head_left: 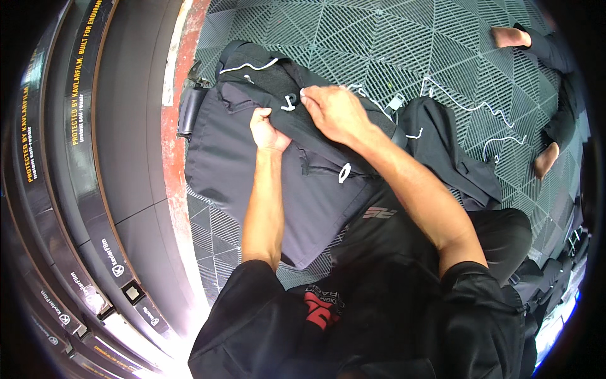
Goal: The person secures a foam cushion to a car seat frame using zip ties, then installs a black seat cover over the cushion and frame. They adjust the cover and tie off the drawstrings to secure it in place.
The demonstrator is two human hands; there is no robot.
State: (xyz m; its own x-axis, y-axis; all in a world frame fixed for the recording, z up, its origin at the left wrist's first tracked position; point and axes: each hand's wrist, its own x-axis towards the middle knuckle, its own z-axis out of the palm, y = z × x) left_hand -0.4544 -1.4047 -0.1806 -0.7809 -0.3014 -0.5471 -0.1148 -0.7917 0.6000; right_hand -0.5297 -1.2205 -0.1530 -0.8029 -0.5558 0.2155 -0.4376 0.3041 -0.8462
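A dark fabric cover (249, 167) with white elastic cords and small white hooks lies spread in front of me. My left hand (268, 132) is closed on a fold of this fabric, with the thumb on top. Just right of it, my right hand (334, 114) rests over the cover, thumb and forefinger pinched together. Something small and pale shows at those fingertips, too small to name. Close to them a white hook (288, 103) sticks out from the fabric. A white loop of cord (344, 172) lies lower down on the cover.
Long black boxes (82, 158) stand in rows at the left, beside a red-painted edge (173, 148). More dark fabric (432, 136) with loose white cord (470, 104) lies at the right on the grey ribbed floor tiles (385, 44). Another person's bare foot (510, 37) shows at far right.
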